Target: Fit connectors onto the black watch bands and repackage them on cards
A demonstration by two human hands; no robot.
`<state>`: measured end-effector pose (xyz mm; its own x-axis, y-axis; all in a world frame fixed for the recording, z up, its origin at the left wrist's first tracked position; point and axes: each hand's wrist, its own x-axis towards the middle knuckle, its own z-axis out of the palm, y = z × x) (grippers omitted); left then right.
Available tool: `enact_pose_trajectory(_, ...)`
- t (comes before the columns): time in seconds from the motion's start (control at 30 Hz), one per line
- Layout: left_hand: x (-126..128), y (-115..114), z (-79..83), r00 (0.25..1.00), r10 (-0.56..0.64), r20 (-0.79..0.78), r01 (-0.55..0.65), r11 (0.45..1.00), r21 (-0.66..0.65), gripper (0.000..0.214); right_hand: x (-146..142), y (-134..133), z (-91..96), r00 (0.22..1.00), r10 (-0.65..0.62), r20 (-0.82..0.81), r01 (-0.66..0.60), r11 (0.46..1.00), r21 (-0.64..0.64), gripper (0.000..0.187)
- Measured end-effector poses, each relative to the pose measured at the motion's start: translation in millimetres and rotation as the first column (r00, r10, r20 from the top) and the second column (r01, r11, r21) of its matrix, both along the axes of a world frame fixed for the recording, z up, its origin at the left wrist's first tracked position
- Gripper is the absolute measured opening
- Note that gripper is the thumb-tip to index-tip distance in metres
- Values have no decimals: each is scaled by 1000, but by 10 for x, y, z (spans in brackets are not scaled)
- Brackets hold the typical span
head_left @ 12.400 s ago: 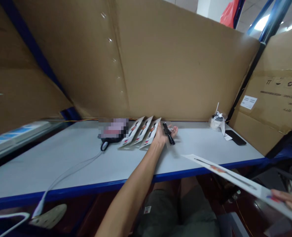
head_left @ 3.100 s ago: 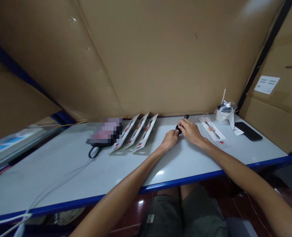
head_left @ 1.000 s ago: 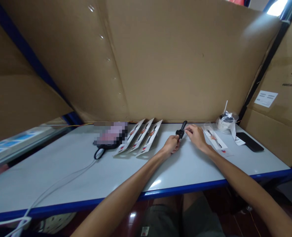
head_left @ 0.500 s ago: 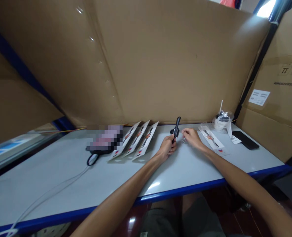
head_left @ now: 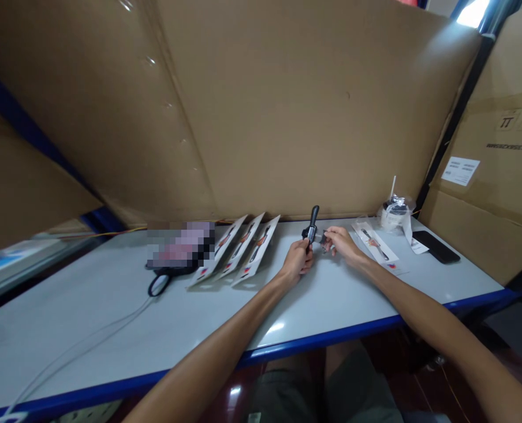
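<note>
My left hand is closed around the lower handle of a black spokeshave, whose other handle points up and away from me. The metal middle of the tool shows just above my left thumb. Close on its right, my right hand pinches a small metal part, too small to make out exactly. Left of my hands, several white package cards picturing such a tool lean in a row on the table.
Another packaged card lies flat to the right, near a dark phone and a plastic-wrapped cup with a straw. A blurred-out dark object with a strap loop sits left. Cardboard walls the back of the table.
My right fingers have turned the small metal part, which now shows more beside the spokeshave. My left hand keeps its hold. The whole view has shifted slightly.
</note>
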<state>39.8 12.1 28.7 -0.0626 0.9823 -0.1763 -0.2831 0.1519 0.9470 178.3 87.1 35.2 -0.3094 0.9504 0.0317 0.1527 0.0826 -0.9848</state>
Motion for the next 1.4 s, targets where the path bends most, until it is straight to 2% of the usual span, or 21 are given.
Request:
enact_pose_trajectory(0.1, -61, 20, 4, 998, 59, 24, -59, 998, -1, 26, 85, 65, 26, 980, -102, 173, 72, 983, 170, 22)
enact_pose_trajectory(0.17, -97, 34, 8, 996, 93, 13, -93, 996, 0, 26, 133, 79, 30, 951, -46, 307, -19, 978, 206, 26)
enact_pose_trajectory(0.3, -114, 46, 13, 993, 117, -16, -117, 993, 12, 27, 116, 20, -19, 837, 181, 517, -274, 956, 107, 26)
enact_pose_trajectory(0.37, -98, 42, 15, 993, 112, -30, -111, 994, 20, 28, 75, -22, -50, 796, 202, 571, -329, 936, 128, 28)
enact_pose_trajectory(0.47, -69, 29, 18, 994, 99, -52, -98, 995, 24, 29, 44, -55, -67, 775, 154, 613, -331, 925, 186, 25)
enact_pose_trajectory(0.53, -53, 22, 19, 994, 92, -59, -91, 996, 24, 29, 56, -56, -50, 783, 75, 618, -291, 921, 257, 20)
enact_pose_trajectory(0.6, -42, 16, 20, 994, 88, -61, -86, 996, 25, 30, 80, -52, -11, 831, -35, 555, -203, 910, 361, 17)
enact_pose_trajectory(0.67, -32, 11, 18, 995, 72, -63, -70, 997, 29, 31, 98, -53, 44, 912, -101, 397, -70, 916, 395, 14)
enact_pose_trajectory(0.73, -17, 4, 15, 997, 33, -72, -31, 999, 36, 32, 100, -69, 94, 980, -61, 190, 8, 962, 271, 18)
enact_pose_trajectory(0.77, -8, -1, 13, 996, 9, -84, -6, 999, 37, 32, 96, -81, 112, 996, -12, 86, -3, 984, 176, 20)
enact_pose_trajectory(0.87, 28, -18, 5, 990, -69, -124, 74, 996, 40, 34, 68, -119, 115, 979, 130, -160, -136, 990, -29, 22)
enact_pose_trajectory(0.97, 56, -35, -6, 977, -131, -167, 142, 988, 55, 37, 35, -131, 66, 946, 150, -286, -184, 978, -96, 22)
enact_pose_trajectory(1.13, 53, -38, -30, 953, -194, -234, 214, 975, 64, 40, 8, -134, 27, 943, 17, -332, -62, 990, -126, 28)
enact_pose_trajectory(1.27, 27, -40, -44, 938, -242, -250, 264, 962, 62, 45, -3, -160, 60, 946, 2, -325, -36, 995, -98, 25)
enact_pose_trajectory(1.4, 2, -65, -20, 893, -325, -311, 359, 932, 58, 56, 51, -112, 163, 885, -77, -459, 19, 991, -130, 16)
